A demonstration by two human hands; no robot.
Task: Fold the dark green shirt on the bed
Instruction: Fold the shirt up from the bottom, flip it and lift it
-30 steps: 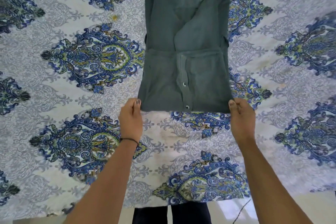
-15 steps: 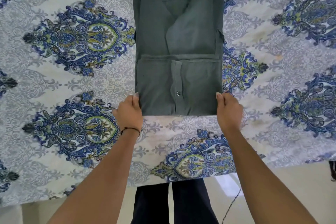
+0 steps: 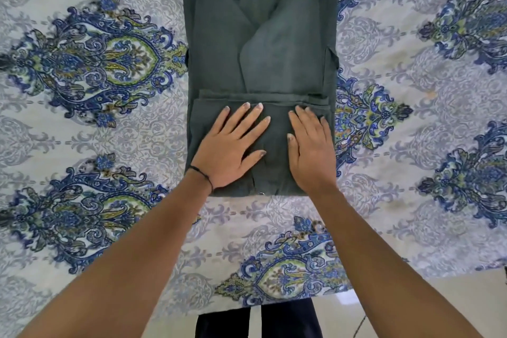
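The dark green shirt (image 3: 274, 44) lies as a long narrow strip on the bed, sides folded in, its top running out of the frame. Its bottom part is folded up over the body, with the fold edge nearest me. My left hand (image 3: 230, 148) lies flat on the left half of that folded flap, fingers spread. My right hand (image 3: 311, 151) lies flat on the right half, fingers together. Both palms press down on the cloth and hold nothing. A snap button shows at the near edge between my wrists.
The bed sheet (image 3: 96, 123) is white-grey with blue and green ornaments and spreads widely on both sides of the shirt. The bed's near edge (image 3: 384, 281) runs along the bottom, with pale floor and my dark trouser legs (image 3: 258, 321) below it.
My hands let go of the flap's near corners and moved forward onto it, now resting flat. The camera has moved closer over the shirt.
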